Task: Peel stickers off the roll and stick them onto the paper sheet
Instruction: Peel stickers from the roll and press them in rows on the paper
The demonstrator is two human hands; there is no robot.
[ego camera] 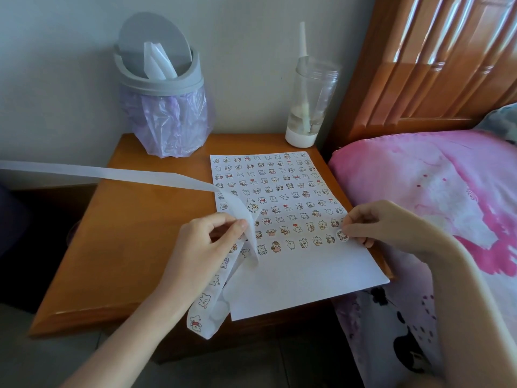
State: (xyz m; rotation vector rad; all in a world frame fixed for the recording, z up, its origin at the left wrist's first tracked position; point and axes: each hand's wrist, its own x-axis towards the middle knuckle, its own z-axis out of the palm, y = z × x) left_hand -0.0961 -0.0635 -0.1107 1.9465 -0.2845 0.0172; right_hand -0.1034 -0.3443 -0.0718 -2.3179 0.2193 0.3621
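Observation:
A white paper sheet [302, 278] lies on the wooden bedside table [126, 233], its upper part covered with rows of small cartoon stickers. My left hand [207, 247] pinches the sticker strip [207, 298] at the sheet's left edge; the stickered end hangs over the table's front, and the empty white backing [112, 175] trails off to the left. My right hand [383, 225] pinches one small round sticker [342, 235] and holds it at the right end of the lowest sticker row, touching the sheet.
A grey swing-lid bin [162, 79] with a purple liner stands at the table's back left. A clear bottle [310, 99] with a straw stands at the back right. A bed with a pink cover [436, 191] and wooden headboard adjoins the table's right side.

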